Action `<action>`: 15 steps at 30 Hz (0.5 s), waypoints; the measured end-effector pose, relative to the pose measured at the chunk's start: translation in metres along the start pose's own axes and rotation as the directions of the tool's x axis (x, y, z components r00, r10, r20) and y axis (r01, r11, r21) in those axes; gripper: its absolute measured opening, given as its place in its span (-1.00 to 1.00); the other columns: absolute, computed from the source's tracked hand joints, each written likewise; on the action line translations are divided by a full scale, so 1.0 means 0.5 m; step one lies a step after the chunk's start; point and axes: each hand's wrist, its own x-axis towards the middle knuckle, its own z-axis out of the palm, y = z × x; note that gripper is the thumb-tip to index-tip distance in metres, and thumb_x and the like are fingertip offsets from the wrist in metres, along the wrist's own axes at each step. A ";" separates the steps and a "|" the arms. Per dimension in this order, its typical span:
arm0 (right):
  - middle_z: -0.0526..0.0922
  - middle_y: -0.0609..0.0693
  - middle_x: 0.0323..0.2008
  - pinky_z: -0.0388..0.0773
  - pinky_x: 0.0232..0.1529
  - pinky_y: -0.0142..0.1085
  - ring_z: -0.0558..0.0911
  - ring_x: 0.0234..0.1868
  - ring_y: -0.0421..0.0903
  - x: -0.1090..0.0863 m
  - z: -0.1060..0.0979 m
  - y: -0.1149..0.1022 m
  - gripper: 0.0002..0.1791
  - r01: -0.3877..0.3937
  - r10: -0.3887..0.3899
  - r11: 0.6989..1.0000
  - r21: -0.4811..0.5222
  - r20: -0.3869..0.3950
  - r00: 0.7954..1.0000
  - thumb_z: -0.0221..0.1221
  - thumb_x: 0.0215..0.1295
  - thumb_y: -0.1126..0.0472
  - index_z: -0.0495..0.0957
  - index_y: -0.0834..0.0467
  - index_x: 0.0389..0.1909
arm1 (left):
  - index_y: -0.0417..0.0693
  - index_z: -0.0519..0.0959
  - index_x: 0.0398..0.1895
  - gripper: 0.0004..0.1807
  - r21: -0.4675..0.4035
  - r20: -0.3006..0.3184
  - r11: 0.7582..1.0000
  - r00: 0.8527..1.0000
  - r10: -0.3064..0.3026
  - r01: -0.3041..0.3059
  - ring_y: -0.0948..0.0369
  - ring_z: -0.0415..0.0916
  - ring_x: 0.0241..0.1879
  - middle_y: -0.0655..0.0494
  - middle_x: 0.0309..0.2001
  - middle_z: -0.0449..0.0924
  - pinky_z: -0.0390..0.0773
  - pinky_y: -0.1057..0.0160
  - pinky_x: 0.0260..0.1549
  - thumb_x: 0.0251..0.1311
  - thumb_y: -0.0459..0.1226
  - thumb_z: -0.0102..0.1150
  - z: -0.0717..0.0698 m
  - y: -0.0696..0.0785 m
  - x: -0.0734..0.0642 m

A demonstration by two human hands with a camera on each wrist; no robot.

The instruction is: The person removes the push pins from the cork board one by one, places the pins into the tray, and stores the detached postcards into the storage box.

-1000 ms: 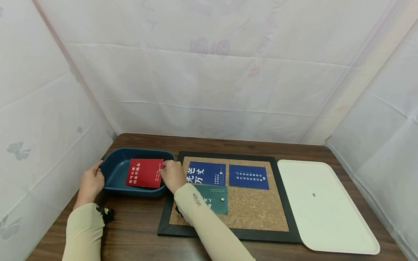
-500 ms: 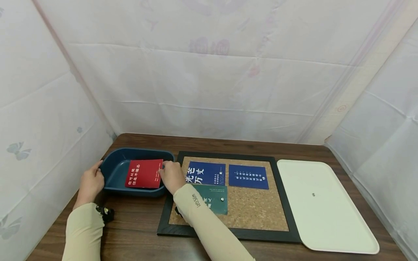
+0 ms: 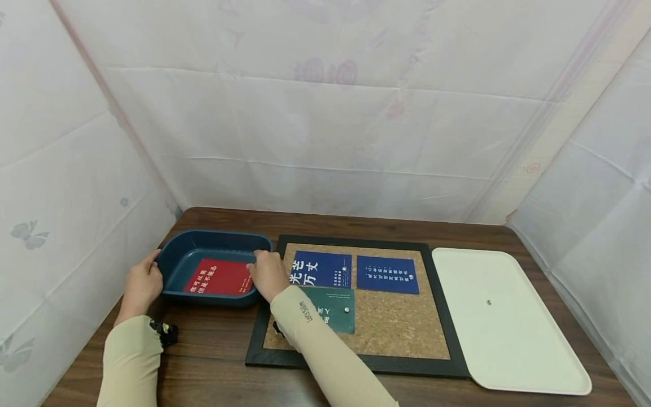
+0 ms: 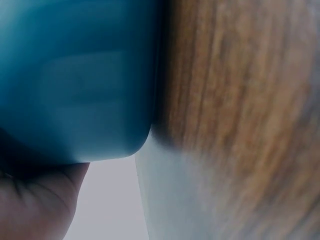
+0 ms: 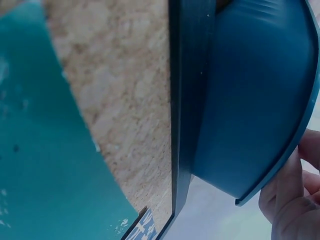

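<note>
A dark blue plastic basin stands at the left of the table. My left hand grips its left rim; in the left wrist view part of that hand shows by the basin's outer wall. At the opposite end, my right hand holds the right rim, with fingers at the edge in the right wrist view. A red card with white writing lies low inside the basin, its right edge close to my right fingertips. Whether those fingertips touch the card cannot be told.
Right of the basin lies a black-framed cork board with two blue cards and a green card, partly under my right forearm. A white tray bearing a small metallic item is farther right. White sheeting encloses the table.
The red card has dropped lower and slid toward the front left inside the basin, where it stood higher near my right fingertips before. Both hands and the basin stay in place.
</note>
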 end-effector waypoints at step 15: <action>0.74 0.06 -0.25 0.63 -0.37 -0.47 0.64 -0.44 -0.27 0.003 -0.003 0.018 -0.67 0.004 -0.008 0.977 0.211 0.017 1.000 0.16 0.36 0.19 0.60 0.22 0.08 | -0.40 0.09 0.42 -0.46 -0.010 -0.002 1.000 1.000 0.007 -0.007 -0.44 0.13 0.27 -0.59 0.30 0.10 0.21 -0.37 0.17 0.42 -0.37 -0.52 0.000 -0.002 0.003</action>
